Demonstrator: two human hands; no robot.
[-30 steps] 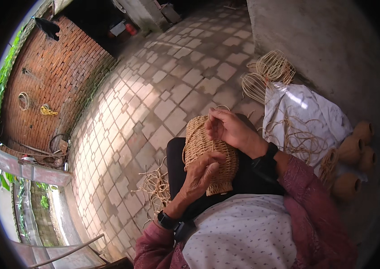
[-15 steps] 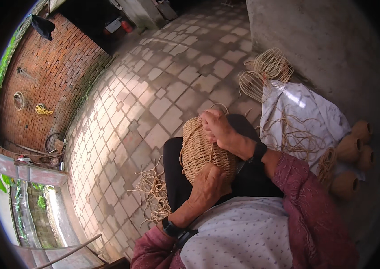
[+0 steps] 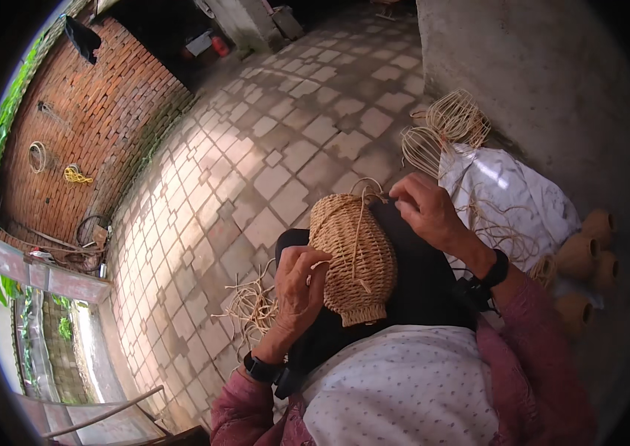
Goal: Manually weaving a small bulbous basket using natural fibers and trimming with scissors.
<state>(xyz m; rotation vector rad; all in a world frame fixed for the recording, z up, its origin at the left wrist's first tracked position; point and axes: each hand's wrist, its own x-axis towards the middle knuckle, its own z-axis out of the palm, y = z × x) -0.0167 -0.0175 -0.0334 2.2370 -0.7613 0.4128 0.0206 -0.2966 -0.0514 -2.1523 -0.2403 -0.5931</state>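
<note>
Brick wall (image 3: 99,97) at left, paved floor (image 3: 233,178) partly sunlit. Woven basket (image 3: 335,234) lies tilted on lap, over dark trousers (image 3: 426,275); thin cord (image 3: 357,241) runs loose across its upper side. Left hand (image 3: 298,290) at basket's left side, fingers bent, thumb close to forefinger; cannot tell if anything is pinched. Right hand (image 3: 435,214) beyond basket's upper right, fingers half-curled near cord loops; grip on cord unclear. Loose strands (image 3: 252,308) on floor at left; white sheet (image 3: 534,193), round tan pots (image 3: 576,256) at right.
</note>
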